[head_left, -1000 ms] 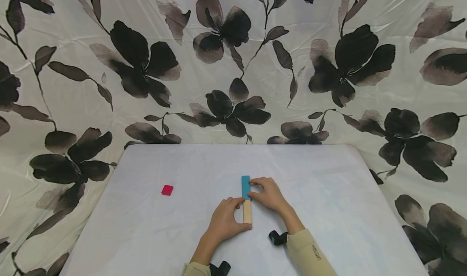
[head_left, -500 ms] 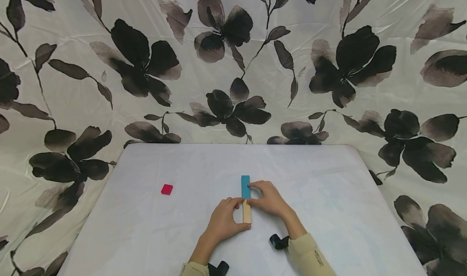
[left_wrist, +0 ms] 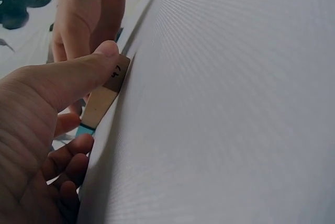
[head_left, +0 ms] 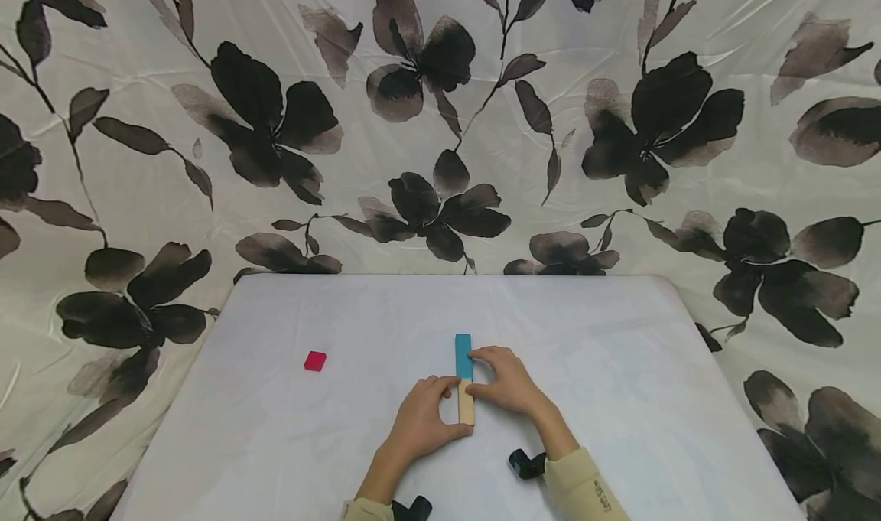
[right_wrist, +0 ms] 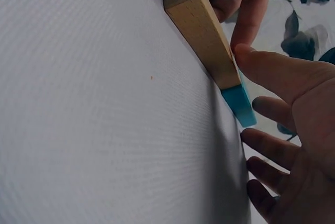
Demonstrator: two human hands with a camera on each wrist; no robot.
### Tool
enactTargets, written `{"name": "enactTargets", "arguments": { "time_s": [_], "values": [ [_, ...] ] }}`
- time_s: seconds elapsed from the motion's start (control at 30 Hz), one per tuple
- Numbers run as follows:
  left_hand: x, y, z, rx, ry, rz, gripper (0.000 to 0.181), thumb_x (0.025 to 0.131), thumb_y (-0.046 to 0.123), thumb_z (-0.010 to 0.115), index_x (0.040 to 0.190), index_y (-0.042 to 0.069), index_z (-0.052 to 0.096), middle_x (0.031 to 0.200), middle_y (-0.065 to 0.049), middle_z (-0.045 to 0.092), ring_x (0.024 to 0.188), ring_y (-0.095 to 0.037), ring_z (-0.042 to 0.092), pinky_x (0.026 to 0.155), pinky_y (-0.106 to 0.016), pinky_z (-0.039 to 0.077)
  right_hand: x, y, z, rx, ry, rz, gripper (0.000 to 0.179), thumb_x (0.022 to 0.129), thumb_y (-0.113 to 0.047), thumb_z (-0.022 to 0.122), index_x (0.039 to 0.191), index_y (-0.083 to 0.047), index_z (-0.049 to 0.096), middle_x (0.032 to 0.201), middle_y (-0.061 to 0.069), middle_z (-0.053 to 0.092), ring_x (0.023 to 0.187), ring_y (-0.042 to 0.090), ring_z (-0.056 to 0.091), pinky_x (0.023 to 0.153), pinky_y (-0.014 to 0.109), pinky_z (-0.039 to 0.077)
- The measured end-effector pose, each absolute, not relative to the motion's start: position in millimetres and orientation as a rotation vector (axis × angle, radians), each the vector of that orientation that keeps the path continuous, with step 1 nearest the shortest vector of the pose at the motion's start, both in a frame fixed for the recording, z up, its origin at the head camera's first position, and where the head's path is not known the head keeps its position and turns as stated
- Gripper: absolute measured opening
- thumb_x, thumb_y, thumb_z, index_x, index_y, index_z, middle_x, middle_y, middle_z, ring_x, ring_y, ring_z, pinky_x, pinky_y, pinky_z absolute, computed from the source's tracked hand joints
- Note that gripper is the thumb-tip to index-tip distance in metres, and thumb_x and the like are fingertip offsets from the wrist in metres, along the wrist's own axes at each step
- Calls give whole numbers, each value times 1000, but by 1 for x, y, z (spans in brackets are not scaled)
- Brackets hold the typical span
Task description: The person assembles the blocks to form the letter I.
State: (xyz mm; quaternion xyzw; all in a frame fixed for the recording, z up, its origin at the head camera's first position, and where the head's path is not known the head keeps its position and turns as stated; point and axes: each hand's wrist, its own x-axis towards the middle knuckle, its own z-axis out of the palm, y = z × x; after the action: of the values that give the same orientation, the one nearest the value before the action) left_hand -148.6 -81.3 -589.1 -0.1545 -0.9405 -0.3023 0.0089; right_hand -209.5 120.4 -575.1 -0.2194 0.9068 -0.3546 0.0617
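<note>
A plain wooden block and a blue block lie end to end in a line on the white table. My left hand pinches the wooden block lengthwise, thumb at its near end and index finger by the joint. Handwritten digits mark the near end of this wooden block in the right wrist view. Along the right side is my right hand, its thumb at the wooden block near the joint and its index fingertip against the blue block. Its other fingers are spread loosely in the right wrist view.
A small red block lies on the left part of the white table. Behind the table hangs a floral cloth. Black devices are worn at both wrists, beside beige sleeves.
My right thumb has slid nearer to me, from the blue block to the wooden block just past the joint. The left hand and both blocks have stayed in place.
</note>
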Motion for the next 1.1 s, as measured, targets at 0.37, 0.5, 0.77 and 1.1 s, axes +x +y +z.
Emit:
{"name": "enactTargets", "arguments": {
  "time_s": [0.37, 0.5, 0.77, 1.1],
  "values": [
    [-149, -81, -591, -487, -2938, -942, 79, 65, 60, 82, 130, 20, 59, 90, 11, 51, 79, -8, 43, 67, -27, 41, -209, 117, -576, -664, 2795, -979, 57, 82, -35, 78, 131, -13, 60, 131, 8, 55, 122, 30, 45, 99, 53, 35],
    [-148, -81, -591, -484, -2935, -940, 79, 65, 59, 82, 130, 20, 59, 91, 11, 52, 80, -8, 43, 68, -27, 42, -209, 116, -574, -647, 2784, -970, 57, 81, -36, 78, 131, -13, 60, 121, 6, 57, 109, 24, 50, 92, 46, 42],
    [-147, -84, -590, -491, -2937, -968, 77, 67, 59, 81, 131, 22, 59, 92, 11, 53, 82, -8, 45, 69, -28, 43, -209, 116, -572, -604, 2663, -1035, 60, 83, -33, 77, 135, -12, 55, 76, -5, 53, 65, 10, 47, 58, 28, 40],
    [-147, -105, -587, -434, -2859, -1104, 51, 80, 42, 79, 124, 21, 63, 92, 11, 54, 80, -6, 50, 66, -26, 44, -207, 116, -571, -571, 2653, -1058, 59, 83, -33, 78, 134, -15, 56, 67, -7, 53, 55, 7, 46, 51, 26, 38]
  ]
}}
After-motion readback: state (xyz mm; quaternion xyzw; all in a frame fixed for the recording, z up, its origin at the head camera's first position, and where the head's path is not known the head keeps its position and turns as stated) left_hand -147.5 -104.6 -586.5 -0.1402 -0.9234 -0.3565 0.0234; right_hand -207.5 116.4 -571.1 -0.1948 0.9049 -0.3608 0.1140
